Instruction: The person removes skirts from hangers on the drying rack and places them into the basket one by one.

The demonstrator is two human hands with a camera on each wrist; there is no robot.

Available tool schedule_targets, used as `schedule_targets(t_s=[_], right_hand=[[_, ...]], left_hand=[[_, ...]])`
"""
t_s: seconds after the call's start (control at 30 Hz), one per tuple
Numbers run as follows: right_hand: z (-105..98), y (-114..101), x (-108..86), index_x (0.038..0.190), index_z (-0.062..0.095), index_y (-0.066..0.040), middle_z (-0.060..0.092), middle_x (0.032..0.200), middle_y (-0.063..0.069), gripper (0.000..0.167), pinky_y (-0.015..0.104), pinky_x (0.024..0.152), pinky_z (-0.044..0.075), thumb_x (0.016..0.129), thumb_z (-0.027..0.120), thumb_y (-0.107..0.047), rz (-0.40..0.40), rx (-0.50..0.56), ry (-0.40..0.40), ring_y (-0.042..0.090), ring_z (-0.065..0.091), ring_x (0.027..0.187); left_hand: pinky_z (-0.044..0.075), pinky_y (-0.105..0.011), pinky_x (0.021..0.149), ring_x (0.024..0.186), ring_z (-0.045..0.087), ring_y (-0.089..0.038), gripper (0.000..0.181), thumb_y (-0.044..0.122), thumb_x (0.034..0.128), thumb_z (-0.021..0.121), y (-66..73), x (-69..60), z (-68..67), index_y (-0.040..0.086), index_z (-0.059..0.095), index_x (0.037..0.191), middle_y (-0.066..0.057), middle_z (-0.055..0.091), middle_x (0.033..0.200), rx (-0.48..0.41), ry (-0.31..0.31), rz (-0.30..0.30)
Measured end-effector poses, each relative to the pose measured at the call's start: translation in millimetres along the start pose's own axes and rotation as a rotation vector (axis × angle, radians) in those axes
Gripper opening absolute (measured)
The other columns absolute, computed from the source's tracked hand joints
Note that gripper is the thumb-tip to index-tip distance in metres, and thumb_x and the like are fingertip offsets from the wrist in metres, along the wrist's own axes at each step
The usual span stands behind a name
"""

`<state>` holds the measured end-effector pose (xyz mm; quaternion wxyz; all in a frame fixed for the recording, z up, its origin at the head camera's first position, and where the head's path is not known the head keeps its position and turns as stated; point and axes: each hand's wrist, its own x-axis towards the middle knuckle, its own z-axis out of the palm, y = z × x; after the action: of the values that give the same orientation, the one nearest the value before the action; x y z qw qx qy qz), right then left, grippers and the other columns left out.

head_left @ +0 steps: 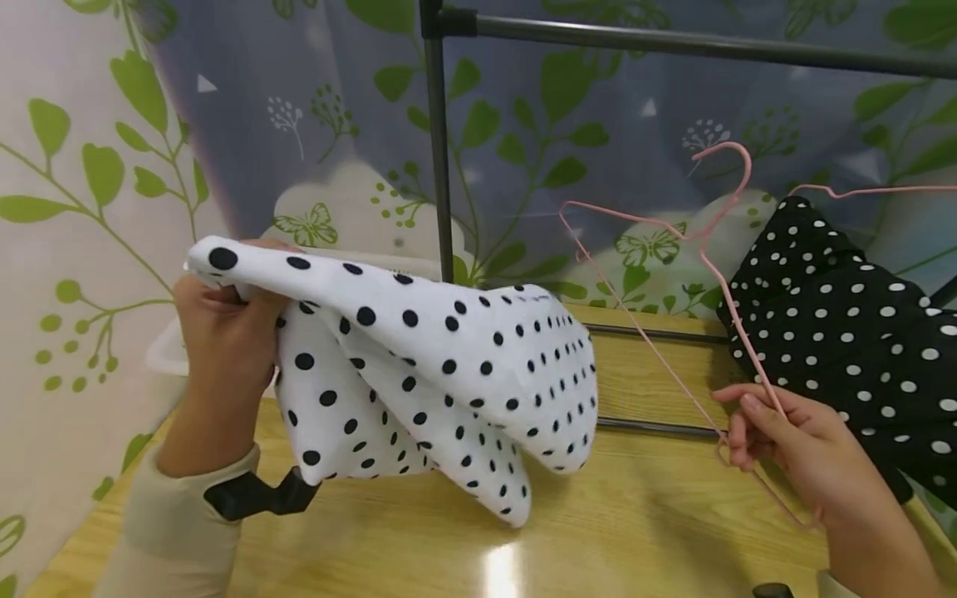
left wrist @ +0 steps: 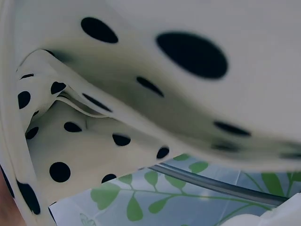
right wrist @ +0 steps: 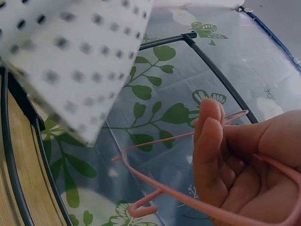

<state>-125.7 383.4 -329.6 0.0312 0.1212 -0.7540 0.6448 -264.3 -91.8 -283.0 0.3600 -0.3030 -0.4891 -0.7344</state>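
Note:
My left hand (head_left: 228, 357) grips one gathered end of a white cloth garment with black polka dots (head_left: 449, 365). The cloth hangs in folds to the right, above the table; its kind of garment cannot be made out. Dotted fabric fills most of the left wrist view, with an opening between its layers. On the right, my right hand (head_left: 815, 448) pinches a pink wire hanger (head_left: 746, 170) by its side, hook upward in the head view. The right wrist view shows the hanger (right wrist: 188, 200) passing under the curled fingers, apart from the white cloth (right wrist: 75, 70).
A dark metal rack (head_left: 441, 166) stands behind, with a top bar (head_left: 635, 39). At right, a black garment with white dots (head_left: 837, 332) is by another pink hanger (head_left: 897, 190). A wooden table (head_left: 613, 515) lies below. Leaf-patterned curtain (head_left: 336, 124) covers the back.

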Motion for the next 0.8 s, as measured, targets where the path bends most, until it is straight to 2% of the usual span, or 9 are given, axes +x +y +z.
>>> schedule_targets(t_s=[0.1, 0.2, 0.43, 0.6, 0.8], right_hand=[[0, -1, -0.9, 0.116, 0.064, -0.006, 0.061, 0.074, 0.007, 0.032, 0.031, 0.053, 0.052, 0.105, 0.034, -0.005, 0.003, -0.003, 0.011, 0.019, 0.06, 0.059], [0, -2, -0.5, 0.115, 0.064, -0.005, 0.061, 0.074, 0.007, 0.032, 0.031, 0.052, 0.052, 0.105, 0.034, -0.004, -0.009, 0.008, 0.014, 0.019, 0.059, 0.058], [1, -3, 1.9, 0.118, 0.063, -0.004, 0.061, 0.074, 0.007, 0.034, 0.03, 0.052, 0.051, 0.105, 0.032, 0.0, -0.048, 0.008, -0.026, 0.018, 0.059, 0.059], [5, -5, 4.9, 0.117, 0.063, -0.005, 0.06, 0.073, 0.008, 0.032, 0.03, 0.053, 0.052, 0.105, 0.034, -0.002, -0.036, -0.011, -0.011, 0.019, 0.059, 0.058], [6, -7, 3.8, 0.116, 0.063, -0.006, 0.06, 0.074, 0.009, 0.029, 0.031, 0.055, 0.054, 0.105, 0.036, -0.005, -0.006, -0.016, 0.02, 0.02, 0.06, 0.059]], left_hand=[[0.052, -0.025, 0.057, 0.059, 0.067, -0.018, 0.01, -0.012, 0.0835, 0.063, 4.0, 1.4, 4.2, -0.02, 0.064, 0.078, -0.011, 0.071, 0.073, -0.075, -0.019, 0.025], [0.055, -0.028, 0.063, 0.064, 0.069, -0.022, 0.012, -0.012, 0.0842, 0.063, 9.2, 5.7, 8.0, -0.022, 0.062, 0.077, -0.014, 0.071, 0.072, -0.124, -0.039, 0.035], [0.057, -0.03, 0.066, 0.065, 0.071, -0.024, 0.015, -0.014, 0.0827, 0.062, 20.3, 18.3, 13.8, -0.025, 0.058, 0.073, -0.017, 0.07, 0.069, -0.17, -0.059, 0.058], [0.055, -0.028, 0.062, 0.062, 0.069, -0.025, 0.016, -0.013, 0.0814, 0.062, 27.9, 32.1, 17.1, -0.026, 0.059, 0.073, -0.018, 0.069, 0.068, -0.095, -0.048, 0.095], [0.052, -0.026, 0.061, 0.059, 0.066, -0.024, 0.02, -0.008, 0.0808, 0.067, 34.5, 49.9, 19.1, -0.026, 0.061, 0.077, -0.02, 0.069, 0.07, 0.007, -0.054, 0.096]])
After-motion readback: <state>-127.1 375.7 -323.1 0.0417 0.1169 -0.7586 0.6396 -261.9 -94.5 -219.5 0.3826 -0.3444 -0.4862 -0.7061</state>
